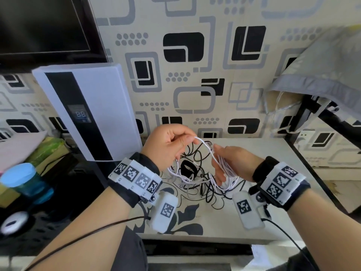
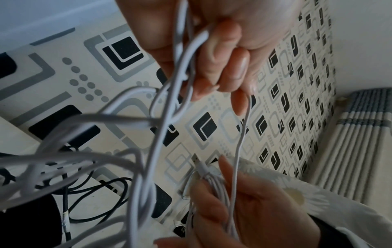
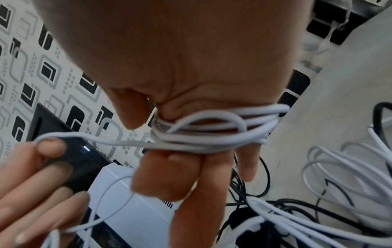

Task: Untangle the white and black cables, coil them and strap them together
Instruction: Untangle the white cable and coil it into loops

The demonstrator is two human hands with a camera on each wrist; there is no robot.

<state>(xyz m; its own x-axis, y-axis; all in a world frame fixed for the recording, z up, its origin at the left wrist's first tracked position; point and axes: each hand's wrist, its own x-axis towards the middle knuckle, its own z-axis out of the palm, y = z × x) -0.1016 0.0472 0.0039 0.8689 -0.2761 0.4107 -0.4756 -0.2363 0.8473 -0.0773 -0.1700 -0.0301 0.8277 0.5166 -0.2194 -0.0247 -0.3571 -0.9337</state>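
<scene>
My left hand [image 1: 183, 139] is raised above the table and pinches a strand of the white cable [image 1: 207, 147] between thumb and fingers. That strand runs across to my right hand [image 1: 220, 167], whose fingers carry several loops of the white cable [image 3: 212, 135]. Its thumb closes over this coil. A USB plug [image 2: 196, 159] sticks out of the coil by the right hand [image 2: 244, 209]. The left hand [image 2: 222, 58] has its fingers curled round the cable. Below the hands, the black cable [image 1: 207, 196] lies tangled with loose white loops. A black strap ring [image 1: 184, 167] lies among them.
The cream table [image 1: 263, 153] has a black frame along its right edge. A white appliance with a black stripe [image 1: 88, 110] leans at the back left under a dark screen [image 1: 39, 26]. A blue-lidded jar [image 1: 25, 180] stands far left. Grey cloth [image 1: 322, 75] hangs at the right.
</scene>
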